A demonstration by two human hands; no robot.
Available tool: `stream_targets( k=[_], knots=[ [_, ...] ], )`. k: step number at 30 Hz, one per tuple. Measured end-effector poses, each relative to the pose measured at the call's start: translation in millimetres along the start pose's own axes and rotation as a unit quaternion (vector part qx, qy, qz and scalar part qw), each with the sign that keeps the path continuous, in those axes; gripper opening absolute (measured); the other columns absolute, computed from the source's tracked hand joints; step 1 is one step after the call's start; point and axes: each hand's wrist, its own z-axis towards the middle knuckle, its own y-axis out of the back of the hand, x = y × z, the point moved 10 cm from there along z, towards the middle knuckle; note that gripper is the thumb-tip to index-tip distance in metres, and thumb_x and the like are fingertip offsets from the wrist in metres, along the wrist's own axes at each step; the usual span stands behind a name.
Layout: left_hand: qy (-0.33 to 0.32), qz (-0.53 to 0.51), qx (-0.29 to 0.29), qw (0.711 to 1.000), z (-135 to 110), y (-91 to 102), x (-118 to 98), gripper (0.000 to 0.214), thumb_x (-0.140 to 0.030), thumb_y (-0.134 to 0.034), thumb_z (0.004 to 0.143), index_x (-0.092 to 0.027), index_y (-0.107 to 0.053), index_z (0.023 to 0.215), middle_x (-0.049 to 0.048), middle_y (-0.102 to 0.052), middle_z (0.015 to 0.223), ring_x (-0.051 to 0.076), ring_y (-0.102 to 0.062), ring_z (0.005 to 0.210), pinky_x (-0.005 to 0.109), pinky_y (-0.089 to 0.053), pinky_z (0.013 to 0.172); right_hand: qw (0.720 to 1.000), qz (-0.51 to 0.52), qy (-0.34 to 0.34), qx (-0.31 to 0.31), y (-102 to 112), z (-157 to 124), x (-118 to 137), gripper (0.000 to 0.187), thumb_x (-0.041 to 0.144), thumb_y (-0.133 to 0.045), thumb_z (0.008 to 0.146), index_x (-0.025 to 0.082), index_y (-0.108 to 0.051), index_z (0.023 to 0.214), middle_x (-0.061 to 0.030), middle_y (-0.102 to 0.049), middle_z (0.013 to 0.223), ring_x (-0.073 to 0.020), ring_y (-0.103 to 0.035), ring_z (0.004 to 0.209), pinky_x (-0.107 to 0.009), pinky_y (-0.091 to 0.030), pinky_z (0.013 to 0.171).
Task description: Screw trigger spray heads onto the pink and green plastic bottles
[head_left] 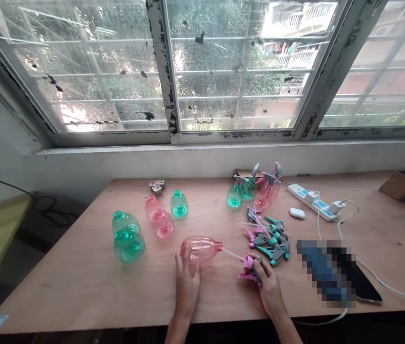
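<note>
My left hand (187,277) grips a clear pink bottle (202,249) by its base, tilted on its side with its neck to the right. In my right hand (268,286) is a pink-and-grey spray nozzle (250,267). Its thin white tube reaches left to the mouth of the bottle; whether the tip is inside is hard to make out. Just behind my right hand lies a pile of spray nozzles (276,243), some pink and grey, others green and grey. To the left stand pink bottles (164,228) and green bottles (128,247) with open necks.
Bottles with nozzles fitted (234,196) stand at the back near the wall. A power strip (311,201), a white earphone case (297,213), charging cables and dark phones (367,286) lie to the right. Small grey blocks (157,189) sit at the back left.
</note>
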Motion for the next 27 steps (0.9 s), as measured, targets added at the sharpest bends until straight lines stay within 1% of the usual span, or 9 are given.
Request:
stream_targets(
  k=[6, 10, 13, 16, 19, 21, 22, 24, 27],
  knots=[
    [0.006, 0.016, 0.012, 1.000, -2.8, -1.4, -0.6, 0.056, -0.019, -0.045, 0.096, -0.034, -0.032, 0.148, 0.0077, -0.032, 0.154, 0.025, -0.035, 0.144, 0.048, -0.034, 0.118, 0.999, -0.038, 0.000, -0.017, 3.7, -1.1, -1.2, 0.033, 0.045, -0.067, 0.086, 0.021, -0.069, 0.109, 0.0003, -0.066, 0.083, -0.0176, -0.065, 0.071, -0.027, -0.058, 0.060],
    [-0.001, 0.020, 0.014, 1.000, -2.9, -2.1, -0.7, 0.058, -0.018, -0.045, 0.096, -0.035, -0.029, 0.149, 0.0068, -0.031, 0.154, 0.025, -0.033, 0.145, 0.050, -0.033, 0.118, 0.999, -0.046, -0.004, -0.020, 0.2, 1.4, -2.3, 0.036, 0.048, -0.069, 0.083, 0.021, -0.069, 0.108, 0.0007, -0.066, 0.079, -0.0182, -0.063, 0.067, -0.028, -0.058, 0.056],
    [-0.018, 0.019, 0.026, 0.999, -4.0, -4.1, -3.6, 0.064, -0.023, -0.054, 0.093, -0.036, -0.026, 0.149, 0.0065, -0.031, 0.155, 0.025, -0.032, 0.145, 0.051, -0.031, 0.119, 0.998, -0.060, -0.018, 0.007, -10.1, 1.3, -2.5, 0.039, 0.048, -0.067, 0.084, 0.020, -0.068, 0.112, 0.0008, -0.067, 0.077, -0.0196, -0.064, 0.068, -0.031, -0.059, 0.060],
    [-0.033, 0.006, 0.054, 0.998, -5.8, -10.2, -6.2, 0.067, -0.033, -0.063, 0.090, -0.037, -0.028, 0.147, 0.0055, -0.032, 0.155, 0.026, -0.031, 0.146, 0.052, -0.028, 0.120, 0.991, -0.115, -0.025, 0.057, -23.1, -0.7, 1.4, 0.040, 0.049, -0.063, 0.087, 0.019, -0.068, 0.112, 0.0001, -0.067, 0.073, -0.0218, -0.065, 0.071, -0.035, -0.059, 0.069],
    [-0.002, -0.045, 0.070, 0.997, -5.9, -14.7, 1.4, 0.080, -0.038, -0.069, 0.085, -0.037, -0.021, 0.149, 0.0075, -0.033, 0.156, 0.028, -0.032, 0.146, 0.054, -0.026, 0.120, 0.979, -0.176, -0.009, 0.100, -31.9, -2.3, 9.2, 0.036, 0.049, -0.059, 0.089, 0.020, -0.071, 0.105, -0.0018, -0.070, 0.078, -0.0234, -0.065, 0.078, -0.036, -0.057, 0.076],
    [0.028, -0.097, 0.065, 0.993, -4.4, -14.9, 8.3, 0.095, -0.039, -0.075, 0.080, -0.034, -0.012, 0.151, 0.0107, -0.033, 0.157, 0.029, -0.034, 0.145, 0.053, -0.028, 0.120, 0.976, -0.190, -0.003, 0.102, -32.0, -2.0, 12.8, 0.036, 0.050, -0.059, 0.089, 0.020, -0.072, 0.104, -0.0031, -0.072, 0.085, -0.0246, -0.065, 0.081, -0.036, -0.056, 0.078],
    [0.038, -0.117, 0.068, 0.990, -3.5, -15.7, 10.2, 0.098, -0.039, -0.076, 0.078, -0.032, -0.012, 0.151, 0.0118, -0.034, 0.157, 0.028, -0.035, 0.145, 0.052, -0.029, 0.119, 0.977, -0.189, -0.004, 0.100, -31.5, -1.5, 13.8, 0.036, 0.050, -0.060, 0.088, 0.021, -0.073, 0.103, -0.0035, -0.072, 0.086, -0.0253, -0.065, 0.082, -0.036, -0.056, 0.077],
    [0.040, -0.128, 0.083, 0.988, -1.4, -17.9, 10.1, 0.086, -0.039, -0.075, 0.079, -0.028, -0.025, 0.148, 0.0121, -0.037, 0.155, 0.028, -0.037, 0.144, 0.050, -0.030, 0.119, 0.980, -0.171, -0.011, 0.097, -31.4, -0.9, 14.0, 0.035, 0.050, -0.062, 0.087, 0.021, -0.073, 0.103, -0.0034, -0.073, 0.084, -0.0262, -0.066, 0.082, -0.037, -0.058, 0.075],
    [0.046, -0.095, 0.111, 0.988, 0.1, -22.6, 10.7, 0.066, -0.042, -0.071, 0.082, -0.023, -0.042, 0.139, 0.0113, -0.046, 0.149, 0.027, -0.042, 0.141, 0.046, -0.031, 0.119, 0.987, -0.127, -0.025, 0.091, -32.8, -0.3, 12.7, 0.033, 0.049, -0.065, 0.086, 0.022, -0.073, 0.102, -0.0029, -0.073, 0.083, -0.0261, -0.069, 0.082, -0.037, -0.060, 0.073]
  ],
)
